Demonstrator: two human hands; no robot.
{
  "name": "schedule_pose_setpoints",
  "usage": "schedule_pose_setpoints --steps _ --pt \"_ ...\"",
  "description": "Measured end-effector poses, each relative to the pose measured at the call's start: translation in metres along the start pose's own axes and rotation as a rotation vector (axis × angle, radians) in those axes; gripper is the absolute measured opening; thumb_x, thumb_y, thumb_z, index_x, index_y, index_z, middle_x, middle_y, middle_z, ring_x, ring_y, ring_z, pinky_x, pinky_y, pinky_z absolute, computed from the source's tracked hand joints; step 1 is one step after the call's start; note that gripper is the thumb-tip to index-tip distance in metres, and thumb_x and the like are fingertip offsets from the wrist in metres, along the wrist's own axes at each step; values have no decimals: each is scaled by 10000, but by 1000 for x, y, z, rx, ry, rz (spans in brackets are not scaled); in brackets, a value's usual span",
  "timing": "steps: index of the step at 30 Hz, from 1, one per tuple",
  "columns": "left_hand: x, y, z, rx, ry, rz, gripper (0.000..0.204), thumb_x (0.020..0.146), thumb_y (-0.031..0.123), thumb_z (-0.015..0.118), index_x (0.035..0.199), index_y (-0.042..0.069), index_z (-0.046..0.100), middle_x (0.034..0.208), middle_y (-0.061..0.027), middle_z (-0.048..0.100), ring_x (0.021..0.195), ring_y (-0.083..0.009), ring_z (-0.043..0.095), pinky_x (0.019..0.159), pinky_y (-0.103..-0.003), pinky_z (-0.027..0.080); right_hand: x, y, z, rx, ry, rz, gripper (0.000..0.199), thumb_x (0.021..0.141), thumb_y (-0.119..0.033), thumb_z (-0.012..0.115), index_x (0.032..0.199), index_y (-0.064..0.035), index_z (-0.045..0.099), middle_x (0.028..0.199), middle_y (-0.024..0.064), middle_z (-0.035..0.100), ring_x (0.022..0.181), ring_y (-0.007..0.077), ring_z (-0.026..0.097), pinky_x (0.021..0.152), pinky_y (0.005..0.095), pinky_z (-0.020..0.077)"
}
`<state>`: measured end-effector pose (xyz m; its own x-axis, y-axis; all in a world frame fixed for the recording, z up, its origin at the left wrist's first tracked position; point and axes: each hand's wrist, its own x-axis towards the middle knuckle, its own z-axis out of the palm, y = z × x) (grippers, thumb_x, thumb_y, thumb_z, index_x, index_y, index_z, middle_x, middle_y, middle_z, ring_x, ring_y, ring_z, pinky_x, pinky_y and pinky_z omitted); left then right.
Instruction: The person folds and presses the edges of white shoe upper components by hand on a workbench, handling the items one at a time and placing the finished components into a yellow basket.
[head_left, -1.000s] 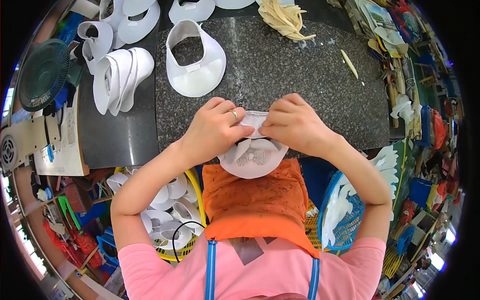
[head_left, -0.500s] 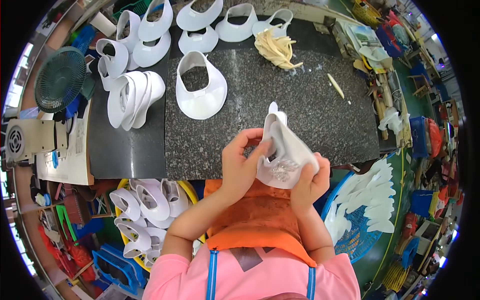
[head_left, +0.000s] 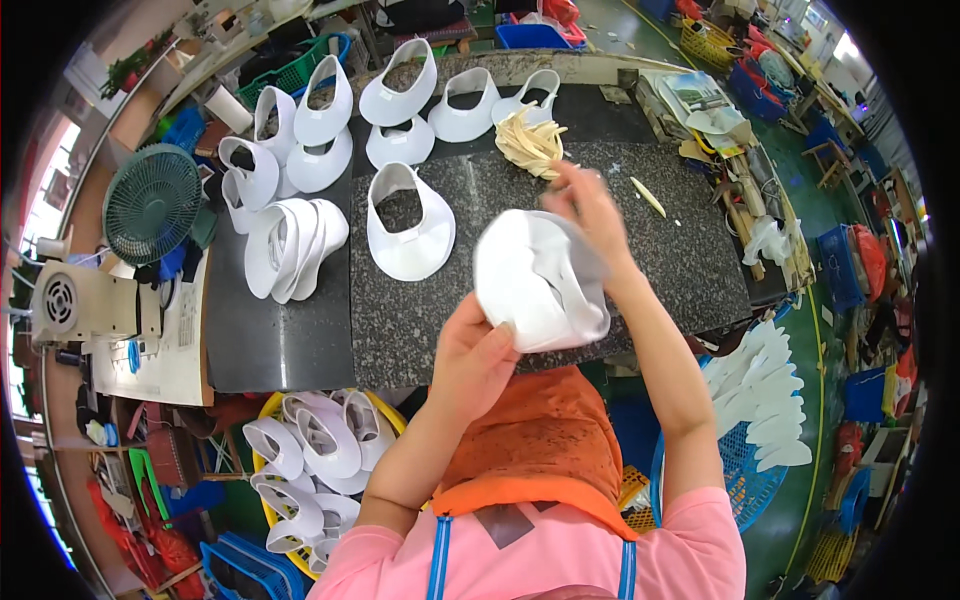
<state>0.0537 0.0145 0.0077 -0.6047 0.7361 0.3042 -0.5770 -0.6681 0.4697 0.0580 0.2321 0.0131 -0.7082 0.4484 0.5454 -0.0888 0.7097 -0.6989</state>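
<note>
My left hand (head_left: 473,362) grips a white sun visor (head_left: 525,285) by its lower left edge, thumb on top. The visor is tilted above the front part of the dark speckled tabletop (head_left: 640,300). Beyond the visor, my right hand (head_left: 590,205) reaches to the near end of a bundle of cream-coloured strips (head_left: 525,145). Its fingers are blurred, and whether they pinch a strip does not show. A single cream strip (head_left: 648,197) lies to the right of the bundle. Left of the held visor, another white visor (head_left: 412,245) rests on the tabletop.
Several white visors stand along the back, and a nested stack (head_left: 293,250) sits at the left. Below the table's front edge, a yellow basket (head_left: 268,408) holds more visors. A blue basket (head_left: 745,480) with flat white pieces is at the right. A green fan (head_left: 152,205) stands far left.
My right hand has let go of the visor and moved forward to the cream strips. The visor has been turned over in my left hand. The whole view has shifted slightly.
</note>
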Motion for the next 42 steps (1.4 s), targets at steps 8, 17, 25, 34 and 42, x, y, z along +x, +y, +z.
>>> schedule_pose_setpoints --steps 8,17,25,34,42 --pt "-5 -12 6 903 235 277 362 952 -16 543 1308 -58 489 1257 -124 584 1095 -130 567 916 -279 467 -39 -73 -13 -67 3 -240 193 786 -69 734 971 -41 683 886 97 653 797 271 641 685 371 521" --pt "-16 -2 1 1055 259 119 340 938 -23 551 1274 -65 527 1165 -80 605 1033 -110 564 891 -262 457 -35 -63 -4 342 -126 376 142 983 -99 543 975 9 635 821 49 610 704 114 566 643 263 470" --pt "-25 -6 -9 572 319 81 398 947 41 547 1327 -51 475 1304 -134 572 1181 -212 576 1016 -370 451 -34 -56 -8 709 -201 432 280 1009 -230 540 869 8 589 727 -12 544 701 66 474 628 264 438" --pt "-17 -5 -11 588 348 32 340 904 -4 608 1231 1 513 1204 -100 612 1111 -175 597 986 -336 464 -35 -71 3 201 82 38 326 948 -192 612 690 -24 506 604 154 494 494 300 518 472 362 398" --pt "-29 26 12 1394 327 333 248 851 18 712 1079 -23 625 960 -124 699 855 -173 682 746 -285 526 42 31 15 -243 147 99 197 914 -229 606 829 -65 673 808 136 669 725 340 657 632 438 497"
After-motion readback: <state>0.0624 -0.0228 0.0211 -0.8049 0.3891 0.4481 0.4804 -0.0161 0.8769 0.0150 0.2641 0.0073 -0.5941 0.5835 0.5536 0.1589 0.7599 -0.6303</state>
